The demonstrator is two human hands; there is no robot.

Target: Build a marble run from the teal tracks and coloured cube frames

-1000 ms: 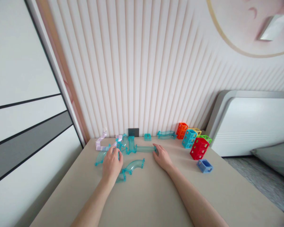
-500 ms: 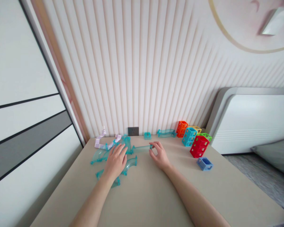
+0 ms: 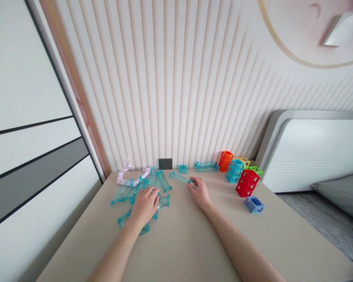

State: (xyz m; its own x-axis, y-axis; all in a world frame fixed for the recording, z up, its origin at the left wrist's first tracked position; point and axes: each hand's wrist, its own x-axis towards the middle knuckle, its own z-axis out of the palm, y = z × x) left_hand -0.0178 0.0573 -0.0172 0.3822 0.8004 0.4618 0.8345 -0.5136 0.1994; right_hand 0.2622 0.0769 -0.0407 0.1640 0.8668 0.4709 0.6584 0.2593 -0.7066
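Observation:
My left hand (image 3: 147, 203) lies over a loose pile of see-through teal track pieces (image 3: 123, 192) with its fingers curled down around one of them; the fingertips are partly hidden. A curved teal track piece (image 3: 162, 203) rests just right of its thumb, and another teal piece (image 3: 165, 181) lies beyond the knuckles. On the right, my right hand (image 3: 199, 192) pinches the near end of a straight teal track piece (image 3: 179, 177) between thumb and fingers. That piece slants away toward the wall socket.
Behind the pile sits a pale lilac curved chain of blocks (image 3: 124, 178). Near the wall are a small teal block (image 3: 182, 169) and a teal track bundle (image 3: 206, 166). Orange (image 3: 225, 161), light blue (image 3: 234, 171) and red (image 3: 247, 183) block towers stand right, with a blue block (image 3: 254, 205) nearer.
The straight track piece at my right hand has swung, its far end now closer to the wall. My left hand has drawn back slightly, its fingers more curled, and pieces beyond it have shifted.

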